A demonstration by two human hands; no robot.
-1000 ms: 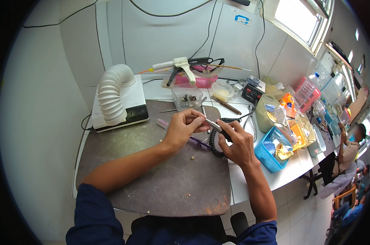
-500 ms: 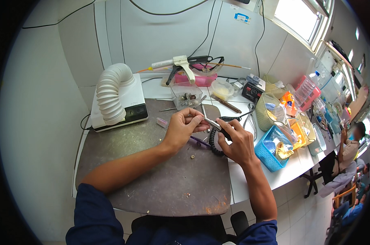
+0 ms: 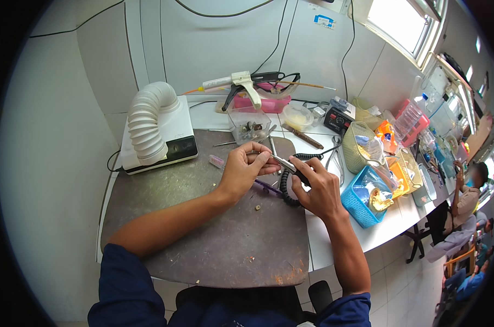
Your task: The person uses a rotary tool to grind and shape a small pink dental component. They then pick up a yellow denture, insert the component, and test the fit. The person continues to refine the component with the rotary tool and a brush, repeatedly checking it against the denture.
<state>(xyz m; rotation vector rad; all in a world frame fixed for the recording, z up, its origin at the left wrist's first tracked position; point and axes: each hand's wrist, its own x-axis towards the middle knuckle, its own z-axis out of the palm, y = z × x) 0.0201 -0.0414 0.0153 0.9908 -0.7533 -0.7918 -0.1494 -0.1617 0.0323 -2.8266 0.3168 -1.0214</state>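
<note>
- Slim silver-and-black metal-tipped handpiece (image 3: 285, 164) sits pen-like in your right hand (image 3: 320, 188), fingers pressed around its body, likely for fine control, over the flat dark grey board (image 3: 214, 240).
- Your left hand (image 3: 248, 165) meets its tip, thumb and fingers pinched together, apparently for steadiness; what lies between them, you cannot tell.
- Coiled black cord (image 3: 285, 191) lies below, perhaps giving you slack.

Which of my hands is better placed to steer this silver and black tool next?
Your right hand, likely: it grips the tool, which points toward your left hand. The left is pinched near the tip; anything it holds is too small to tell.
</note>
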